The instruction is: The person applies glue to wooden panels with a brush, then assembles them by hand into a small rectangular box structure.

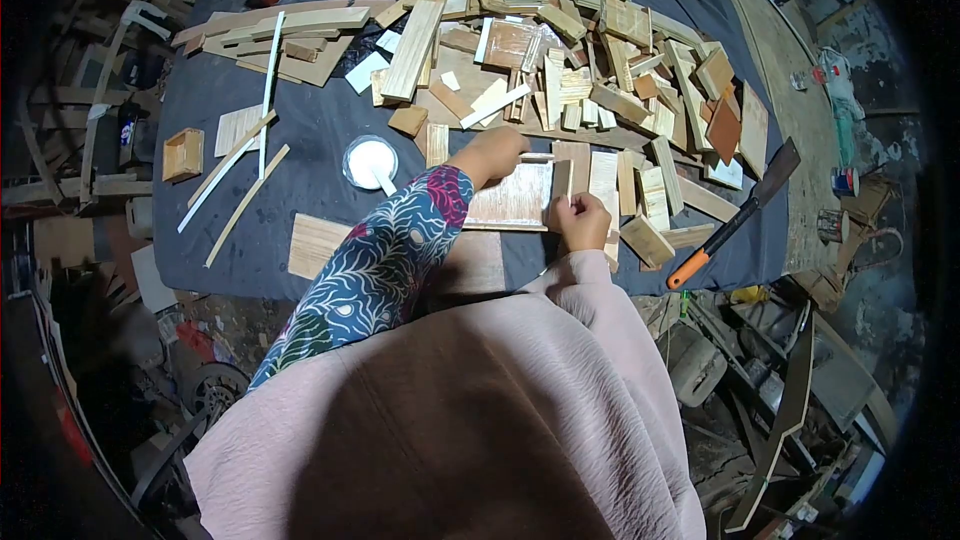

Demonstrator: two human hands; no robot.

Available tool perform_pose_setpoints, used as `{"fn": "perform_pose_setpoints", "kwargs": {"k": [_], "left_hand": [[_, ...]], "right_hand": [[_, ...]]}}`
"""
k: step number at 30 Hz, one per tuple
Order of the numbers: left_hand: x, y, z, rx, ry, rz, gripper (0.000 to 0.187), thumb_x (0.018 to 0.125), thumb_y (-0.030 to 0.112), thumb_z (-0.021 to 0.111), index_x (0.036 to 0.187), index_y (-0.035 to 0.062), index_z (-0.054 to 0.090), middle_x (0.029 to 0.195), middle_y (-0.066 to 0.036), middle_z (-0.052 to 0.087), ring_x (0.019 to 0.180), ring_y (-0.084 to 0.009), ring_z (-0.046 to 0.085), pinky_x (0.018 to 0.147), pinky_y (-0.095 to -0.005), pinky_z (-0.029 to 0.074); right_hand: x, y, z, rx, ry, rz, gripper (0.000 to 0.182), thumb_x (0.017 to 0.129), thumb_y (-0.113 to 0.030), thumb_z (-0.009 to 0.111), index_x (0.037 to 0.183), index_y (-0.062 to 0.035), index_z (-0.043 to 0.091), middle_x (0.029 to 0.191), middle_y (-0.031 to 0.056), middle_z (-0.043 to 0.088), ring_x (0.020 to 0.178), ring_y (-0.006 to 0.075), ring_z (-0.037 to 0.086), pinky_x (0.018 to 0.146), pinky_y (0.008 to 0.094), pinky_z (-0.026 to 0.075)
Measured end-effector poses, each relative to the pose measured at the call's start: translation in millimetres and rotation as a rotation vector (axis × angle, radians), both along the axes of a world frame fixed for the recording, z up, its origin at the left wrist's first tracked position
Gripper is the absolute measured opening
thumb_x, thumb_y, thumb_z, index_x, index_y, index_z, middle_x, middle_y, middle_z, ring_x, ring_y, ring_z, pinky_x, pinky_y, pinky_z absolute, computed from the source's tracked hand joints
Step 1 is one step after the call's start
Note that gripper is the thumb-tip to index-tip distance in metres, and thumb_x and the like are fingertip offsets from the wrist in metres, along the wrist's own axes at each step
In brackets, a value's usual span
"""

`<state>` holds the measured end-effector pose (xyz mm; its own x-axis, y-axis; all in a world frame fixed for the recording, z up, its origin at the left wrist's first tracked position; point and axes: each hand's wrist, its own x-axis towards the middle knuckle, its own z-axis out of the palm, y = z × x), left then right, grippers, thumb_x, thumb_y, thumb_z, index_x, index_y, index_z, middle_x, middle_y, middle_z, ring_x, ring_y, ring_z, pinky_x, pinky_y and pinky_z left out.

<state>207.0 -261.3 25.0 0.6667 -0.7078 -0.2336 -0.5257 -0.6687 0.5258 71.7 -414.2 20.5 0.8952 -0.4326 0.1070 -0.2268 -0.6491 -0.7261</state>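
A flat wooden panel (515,198) lies on the dark cloth-covered table in front of me. My left hand (495,153) rests on its upper left edge, fingers bent on a thin wooden strip along the top. My right hand (580,220) is at the panel's right edge, pinching a thin upright strip (569,180) against that side. A patterned sleeve covers my left forearm and a pink cloth covers my right.
A round cup of white glue (369,161) with a stick stands left of the panel. Many wood offcuts (600,70) are heaped behind. A machete with an orange handle (735,215) lies at the right edge. Long thin slats (240,165) and a small wooden box (183,154) lie on the left.
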Motion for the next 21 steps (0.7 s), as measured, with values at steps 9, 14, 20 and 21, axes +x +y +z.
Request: {"fn": "perform_pose_setpoints", "kwargs": {"k": [9,14,20,21], "left_hand": [[0,0,0,0.014,-0.046,-0.031,0.019,0.069,0.013,0.053,0.085,0.0038,0.061,0.081,-0.017,0.058,0.078,-0.0330,0.055,0.071,-0.0383,0.044],[-1,0,-2,-0.018,-0.025,-0.016,0.020,0.069,0.013,0.053,0.085,0.0039,0.060,0.082,-0.016,0.058,0.078,-0.0330,0.055,0.071,-0.0385,0.043],[-20,5,24,-0.385,-0.153,0.306,0.025,0.072,0.015,0.056,0.094,0.0028,0.055,0.083,-0.012,0.059,0.077,-0.0272,0.057,0.069,-0.0336,0.046],[-29,4,35,-0.384,-0.151,0.303,0.025,0.072,0.015,0.056,0.094,0.0028,0.055,0.083,-0.012,0.059,0.077,-0.0272,0.057,0.069,-0.0336,0.046]], "right_hand": [[0,1,-2,-0.015,0.010,0.029,0.020,0.063,-0.017,0.060,0.057,0.0005,0.052,0.057,0.0153,0.052,0.052,0.0304,0.052,0.050,0.0359,0.042],[1,5,0,-0.012,0.013,0.031,0.020,0.063,-0.017,0.060,0.057,0.0004,0.052,0.056,0.0150,0.052,0.051,0.0302,0.052,0.050,0.0358,0.041],[2,-2,6,-0.008,0.021,0.018,0.020,0.062,-0.018,0.061,0.057,0.0004,0.053,0.056,0.0151,0.052,0.051,0.0299,0.052,0.050,0.0354,0.042],[2,-5,5,0.010,0.028,0.006,0.021,0.062,-0.018,0.061,0.057,0.0004,0.053,0.057,0.0153,0.053,0.052,0.0302,0.052,0.050,0.0351,0.042]]}}
